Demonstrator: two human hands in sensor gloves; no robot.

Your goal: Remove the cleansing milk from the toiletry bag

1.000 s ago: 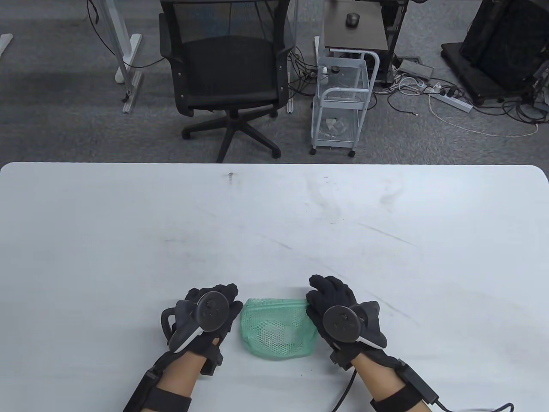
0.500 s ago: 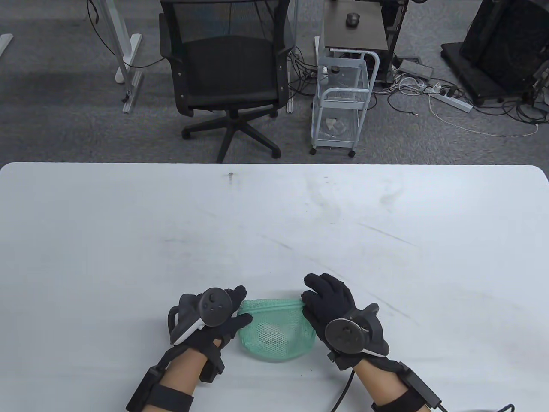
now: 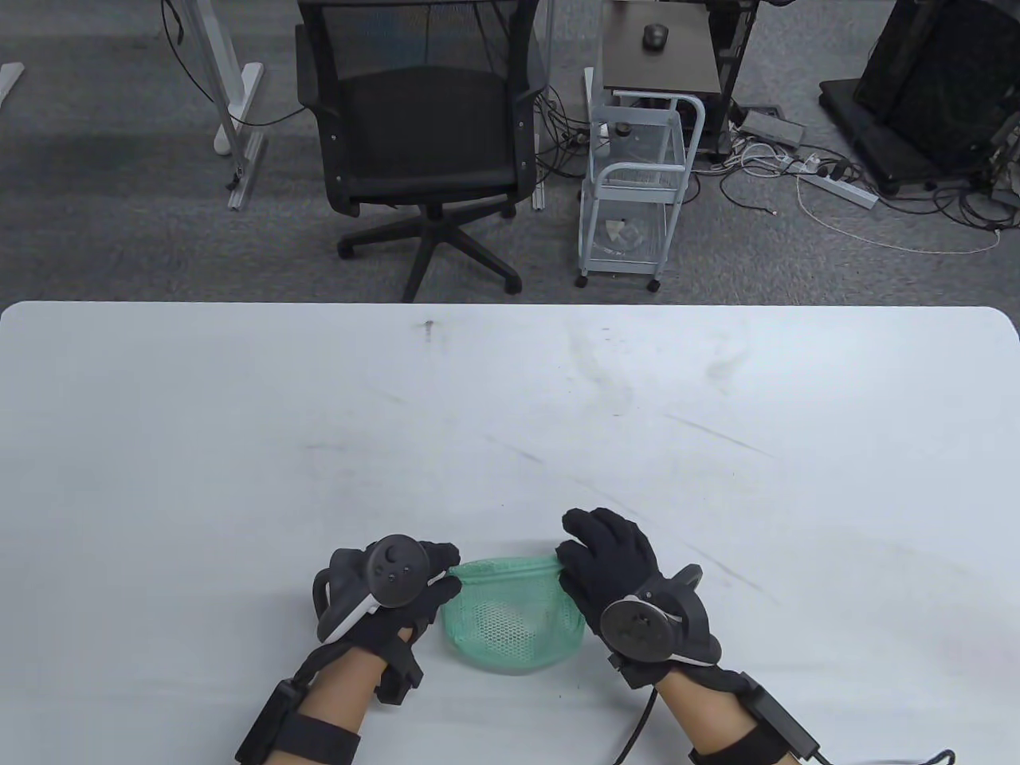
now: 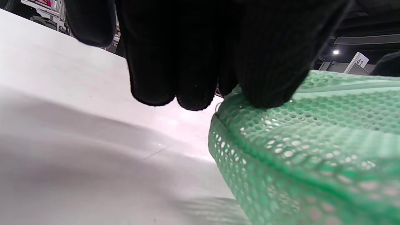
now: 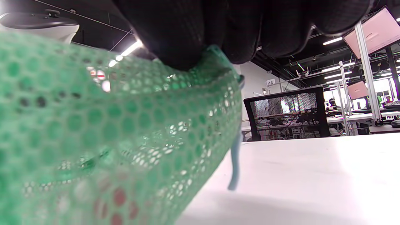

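A green mesh toiletry bag (image 3: pixel 510 617) lies near the table's front edge, between my hands. A pale item shows dimly through the mesh; I cannot tell what it is. My left hand (image 3: pixel 442 570) pinches the bag's top left corner; in the left wrist view my fingertips (image 4: pixel 265 87) press on the mesh (image 4: pixel 312 150). My right hand (image 3: pixel 570 558) pinches the bag's top right corner; in the right wrist view the fingers (image 5: pixel 181 47) grip the bag's edge (image 5: pixel 215 62). A blue zipper pull (image 5: pixel 235 162) hangs below that corner.
The white table (image 3: pixel 510 414) stretches wide beyond the bag. Behind its far edge stand a black office chair (image 3: pixel 422 143) and a white wire cart (image 3: pixel 637 191) on the floor.
Both hands closed in on the bag's top corners and took hold of them. The bag shifted slightly left and bunched narrower between the hands.
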